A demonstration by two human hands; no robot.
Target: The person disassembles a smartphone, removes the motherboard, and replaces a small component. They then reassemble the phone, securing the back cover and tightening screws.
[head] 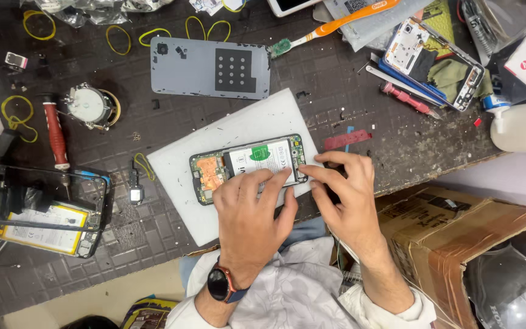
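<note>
An opened phone [248, 167], battery and copper board exposed, is lying on a white pad [238, 131] near the table's near edge. The left hand [252, 210] is pressing flat fingers on it; the right hand [342, 183] is pinching its right end.

The opened phone [248, 167] lies on a mat [214, 146] near the counter's [123, 231] front edge, with the left hand [254, 204] resting on its near side and the right hand [342, 183] touching its right end. Behind the mat lies a back cover [209, 68] — a toothbrush [330, 27] to its right. A second opened phone [38, 204] sits far left, a screwdriver [56, 131] behind it. A cardboard box [452, 231] stands right of the person, below the counter edge — a third phone [436, 55] lies at the back right.
</note>
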